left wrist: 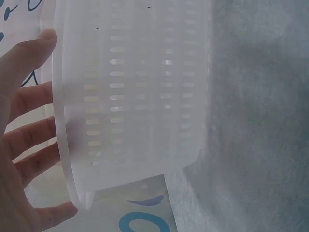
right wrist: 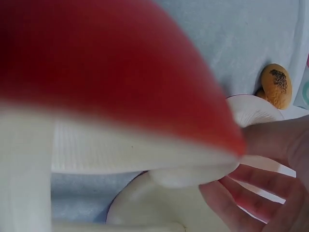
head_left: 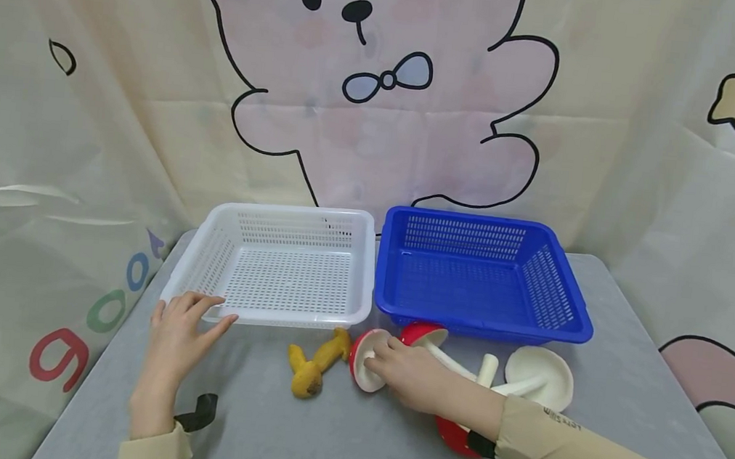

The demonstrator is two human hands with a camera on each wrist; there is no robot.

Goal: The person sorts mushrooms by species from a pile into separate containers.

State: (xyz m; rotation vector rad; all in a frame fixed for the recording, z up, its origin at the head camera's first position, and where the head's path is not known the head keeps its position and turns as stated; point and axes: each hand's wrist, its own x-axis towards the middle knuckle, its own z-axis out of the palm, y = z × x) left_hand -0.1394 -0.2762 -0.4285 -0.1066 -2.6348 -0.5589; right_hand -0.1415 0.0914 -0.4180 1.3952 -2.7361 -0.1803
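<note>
- Left hand [head_left: 181,333]: fingers apart, touching the near-left rim of the white basket [head_left: 291,274].
- Right hand [head_left: 410,375]: thumb and fingers either side of the stem of the leftmost mushroom [head_left: 363,375]; thumb tip hidden, so clamping cannot be told. That mushroom lies on the grey table [head_left: 335,445], before the baskets.
- Other red-capped mushrooms [head_left: 548,376]: beside and beneath the right arm.
- Yellow knobbly item [head_left: 306,379]: just left of that mushroom.
- Blue basket [head_left: 483,327]: right of the white one.
</note>
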